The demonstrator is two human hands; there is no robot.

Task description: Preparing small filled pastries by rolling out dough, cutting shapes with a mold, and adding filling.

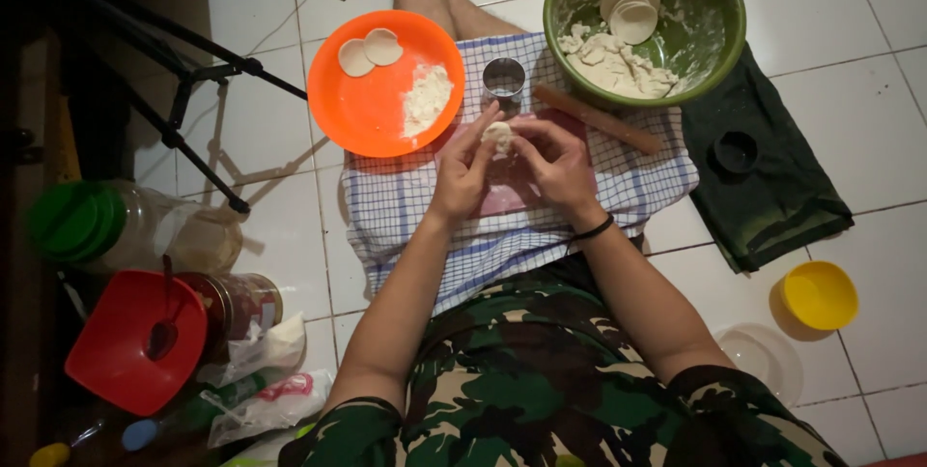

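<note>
Both hands meet over the checked cloth [618, 187]: the left hand [465, 172] and right hand [558, 163] pinch a small dough piece [497, 136] between their fingertips, equally near it. The piece is roundish, with no clear long axis. It sits just below the metal cutter ring [503, 77], left of the rolling pin [599, 120].

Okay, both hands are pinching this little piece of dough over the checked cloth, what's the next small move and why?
Probably keep pressing the dough piece flatter between the fingertips of the left hand and right hand. It looks thick and lumpy, while the two discs on the orange plate are flat and round. The metal ring cutter stands just beyond for trimming.
</note>
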